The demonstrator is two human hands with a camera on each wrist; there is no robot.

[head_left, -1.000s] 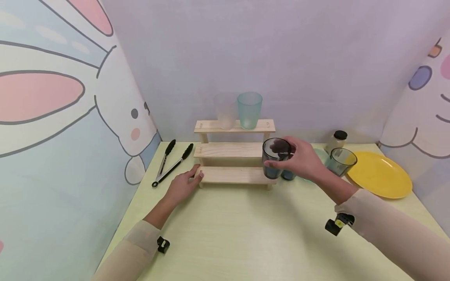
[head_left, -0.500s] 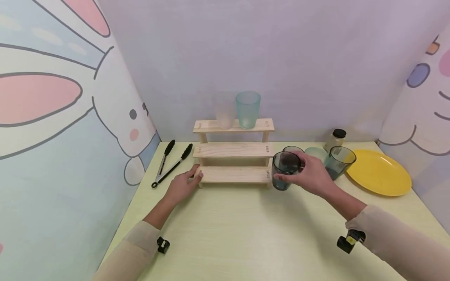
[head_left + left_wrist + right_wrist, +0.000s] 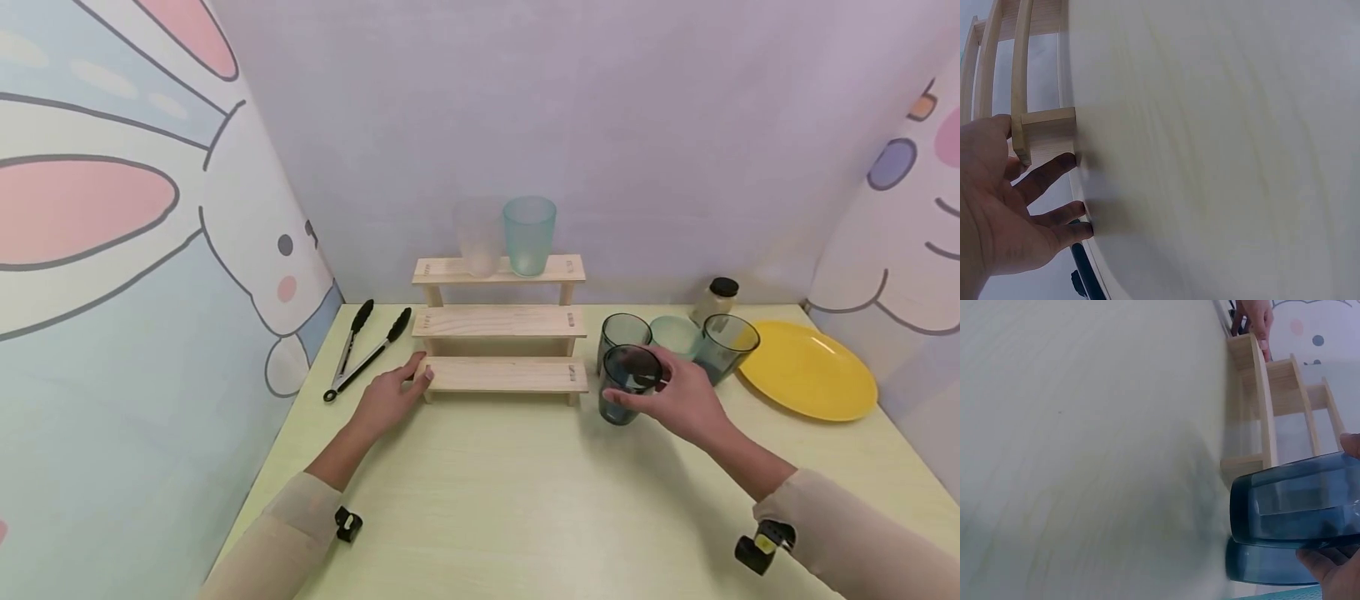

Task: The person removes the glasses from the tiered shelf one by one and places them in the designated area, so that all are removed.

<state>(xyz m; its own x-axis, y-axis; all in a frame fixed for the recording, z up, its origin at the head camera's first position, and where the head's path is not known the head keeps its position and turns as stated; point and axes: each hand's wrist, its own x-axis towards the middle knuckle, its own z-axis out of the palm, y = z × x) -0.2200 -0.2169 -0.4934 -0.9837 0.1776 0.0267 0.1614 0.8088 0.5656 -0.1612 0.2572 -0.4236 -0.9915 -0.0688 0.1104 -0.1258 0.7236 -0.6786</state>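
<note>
Grey-blue glass in right fingers, black-lidded jar, perhaps pale inside

Beige sleeves, black wrist cameras

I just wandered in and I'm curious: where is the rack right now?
In the head view, the rack stands mid-picture near the back wall, with the tongs to its left and the left hand holding the left end of its lowest shelf.

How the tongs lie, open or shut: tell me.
Open. The tongs spread in a V, their black tips apart.
</note>
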